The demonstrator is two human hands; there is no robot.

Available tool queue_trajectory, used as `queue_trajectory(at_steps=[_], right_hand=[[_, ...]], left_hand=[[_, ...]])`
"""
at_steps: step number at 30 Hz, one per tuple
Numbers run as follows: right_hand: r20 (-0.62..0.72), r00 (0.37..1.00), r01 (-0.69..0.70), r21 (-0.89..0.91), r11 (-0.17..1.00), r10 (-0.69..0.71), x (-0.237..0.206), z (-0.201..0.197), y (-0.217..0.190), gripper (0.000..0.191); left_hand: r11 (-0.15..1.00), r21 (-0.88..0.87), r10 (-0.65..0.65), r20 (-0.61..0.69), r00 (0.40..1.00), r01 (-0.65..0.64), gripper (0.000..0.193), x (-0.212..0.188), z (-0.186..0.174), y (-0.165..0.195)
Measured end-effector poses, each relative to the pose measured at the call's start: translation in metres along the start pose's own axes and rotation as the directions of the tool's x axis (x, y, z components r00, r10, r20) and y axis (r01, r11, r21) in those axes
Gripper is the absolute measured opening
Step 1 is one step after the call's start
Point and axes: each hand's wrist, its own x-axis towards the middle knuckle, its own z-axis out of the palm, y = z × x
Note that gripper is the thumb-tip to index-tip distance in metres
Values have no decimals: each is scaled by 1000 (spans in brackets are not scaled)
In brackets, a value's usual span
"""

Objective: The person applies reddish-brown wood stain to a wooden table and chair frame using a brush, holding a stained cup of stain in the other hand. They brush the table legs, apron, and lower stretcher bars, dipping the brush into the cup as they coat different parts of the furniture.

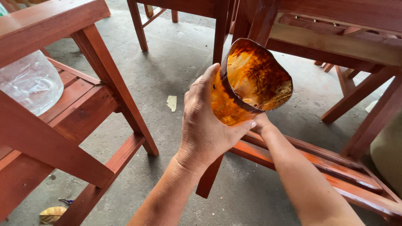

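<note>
between the two hands: a cut-open plastic container (251, 81), amber and streaked with brown residue, held up in the air at mid-frame, well above the concrete floor (176, 67).
left hand: the left hand (209, 121) is closed around the container's near side, thumb pressed along the lower edge and fingers wrapped over the wall; the broad grip seems meant to keep the soft, thin wall from buckling.
right hand: the right hand (261, 122) is mostly hidden behind the left thumb and under the container; it appears to support the base from below, but whether its fingers are curled shut cannot be told.
tilt: the container leans with its ragged cut mouth turned up and toward the camera, so the stained inside shows plainly; likely held so that the inside can be looked at.
just behind: a reddish-brown wooden chair leg (220, 29) and a low stained rail (318, 161) run under the right forearm, near but not touching the container.
left side: a stained wooden chair frame (54, 104) with slats, carrying a clear plastic bottle (29, 83) resting on its slatted seat, well apart from the hands.
floor: grey and dusty, with a pale paper scrap (171, 103) and a dry yellow leaf (52, 214) by the chair frame's foot.
far right: more stained furniture frames (347, 46) stand close together.
</note>
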Motion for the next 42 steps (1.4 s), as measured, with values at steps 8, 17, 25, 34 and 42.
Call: queue_trajectory(at_steps=[8, 17, 25, 34, 42], right_hand=[[-145, 989, -45, -116, 992, 28, 28, 7, -11, 43], [-25, 994, -112, -195, 974, 109, 23, 7, -26, 41], [186, 958, -174, -233, 957, 219, -6, -3, -53, 39], [205, 976, -66, -48, 997, 75, -29, 6, -52, 37], [-286, 937, 69, -411, 909, -200, -48, 23, -63, 38]], left_hand=[[999, -21, -27, -35, 999, 26, 108, 4, -12, -7], [1000, -17, -3, -38, 999, 2, 110, 3, -9, -3], [1000, 3, 28, 1, 1000, -28, 114, 1, -6, 7], [998, 7, 59, 13, 998, -59, 116, -1, -7, 21], [998, -4, 67, 13, 998, -67, 118, -2, -11, 20]])
